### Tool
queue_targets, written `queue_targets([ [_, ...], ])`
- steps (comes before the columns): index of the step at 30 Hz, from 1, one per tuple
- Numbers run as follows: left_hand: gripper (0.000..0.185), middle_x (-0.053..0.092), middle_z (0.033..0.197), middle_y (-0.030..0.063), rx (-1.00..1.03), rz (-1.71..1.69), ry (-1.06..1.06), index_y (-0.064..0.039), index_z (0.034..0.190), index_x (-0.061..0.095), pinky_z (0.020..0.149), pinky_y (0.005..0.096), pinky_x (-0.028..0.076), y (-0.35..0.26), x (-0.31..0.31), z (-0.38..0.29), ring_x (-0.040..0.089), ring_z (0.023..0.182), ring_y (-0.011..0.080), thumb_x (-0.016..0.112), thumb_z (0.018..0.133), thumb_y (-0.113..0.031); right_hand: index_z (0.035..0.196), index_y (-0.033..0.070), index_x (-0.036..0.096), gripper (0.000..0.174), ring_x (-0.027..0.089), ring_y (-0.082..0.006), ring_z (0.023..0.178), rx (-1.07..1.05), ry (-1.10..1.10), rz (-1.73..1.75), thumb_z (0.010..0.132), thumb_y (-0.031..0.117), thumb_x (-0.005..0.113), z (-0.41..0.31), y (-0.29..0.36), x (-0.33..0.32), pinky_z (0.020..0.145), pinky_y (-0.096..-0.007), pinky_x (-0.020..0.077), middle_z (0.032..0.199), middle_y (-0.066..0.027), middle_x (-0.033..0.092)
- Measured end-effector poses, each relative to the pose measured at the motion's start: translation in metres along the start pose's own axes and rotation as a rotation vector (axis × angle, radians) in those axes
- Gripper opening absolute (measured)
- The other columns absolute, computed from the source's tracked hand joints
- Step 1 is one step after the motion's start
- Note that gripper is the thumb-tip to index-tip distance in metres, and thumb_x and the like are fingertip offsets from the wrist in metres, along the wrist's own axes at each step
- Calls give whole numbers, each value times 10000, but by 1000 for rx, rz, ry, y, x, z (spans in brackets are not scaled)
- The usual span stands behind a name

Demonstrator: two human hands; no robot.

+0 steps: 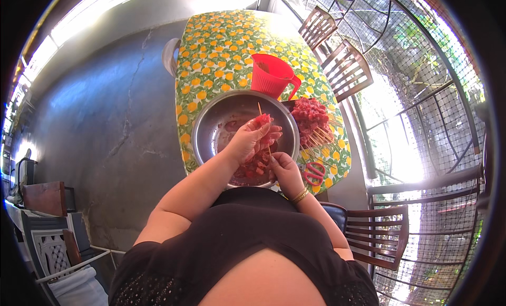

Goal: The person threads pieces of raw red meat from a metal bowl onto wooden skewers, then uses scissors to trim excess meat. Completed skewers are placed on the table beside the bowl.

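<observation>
Above a wide stainless steel bowl [205, 108], my left hand [253, 140] grips raw red meat pieces [262, 119] on a thin wooden skewer [259, 107]. The skewer's bare upper end sticks out past the meat. My right hand [285, 169], with a gold-coloured bracelet at the wrist, pinches the lower part of the same skewer near the bowl's right rim. Loose raw meat [253, 169] lies in the bowl below my hands. Right of the bowl is a pile of meat-loaded skewers [312, 118], their bare sticks pointing right and down.
Behind the bowl stands a red plastic jug [270, 78]. Scissors with red handles [315, 174] lie at its lower right. A fruit-patterned tablecloth [221, 48] covers the table. Wooden chairs [348, 70] stand along the right side, and a rounded pale chair back [170, 56] at the left.
</observation>
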State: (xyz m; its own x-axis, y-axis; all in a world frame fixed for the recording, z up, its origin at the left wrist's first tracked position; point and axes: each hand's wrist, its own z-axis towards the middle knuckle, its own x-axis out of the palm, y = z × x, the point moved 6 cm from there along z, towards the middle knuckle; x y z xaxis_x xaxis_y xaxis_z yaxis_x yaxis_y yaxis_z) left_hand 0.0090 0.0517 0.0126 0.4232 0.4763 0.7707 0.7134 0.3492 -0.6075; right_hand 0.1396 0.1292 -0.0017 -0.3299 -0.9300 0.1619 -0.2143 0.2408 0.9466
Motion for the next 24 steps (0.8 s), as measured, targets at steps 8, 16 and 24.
queue_targets([
  [8,214,656,1161,188,-13,-16,-73,-83,1208,542,950,395,523,5,-2,2,640,1116,310,558,995,-91,974,37,619,125,528,-33,621,-49,-58,-212,989,160,605,-6,1,1,571,-206,439,812,0,651],
  [16,228,655,1157,206,-36,-39,-91,-60,1227,493,948,423,532,20,-1,2,644,1099,321,530,1011,-126,969,2,643,138,574,-47,716,-56,-139,-166,981,134,609,-1,6,-1,647,-212,473,801,8,650],
  [24,174,670,1140,181,-6,63,-154,-49,1122,576,876,387,539,-19,-14,11,666,1047,295,590,991,-163,941,2,650,143,587,-63,700,-102,-105,-289,975,137,616,-4,13,2,651,-226,484,796,1,654],
])
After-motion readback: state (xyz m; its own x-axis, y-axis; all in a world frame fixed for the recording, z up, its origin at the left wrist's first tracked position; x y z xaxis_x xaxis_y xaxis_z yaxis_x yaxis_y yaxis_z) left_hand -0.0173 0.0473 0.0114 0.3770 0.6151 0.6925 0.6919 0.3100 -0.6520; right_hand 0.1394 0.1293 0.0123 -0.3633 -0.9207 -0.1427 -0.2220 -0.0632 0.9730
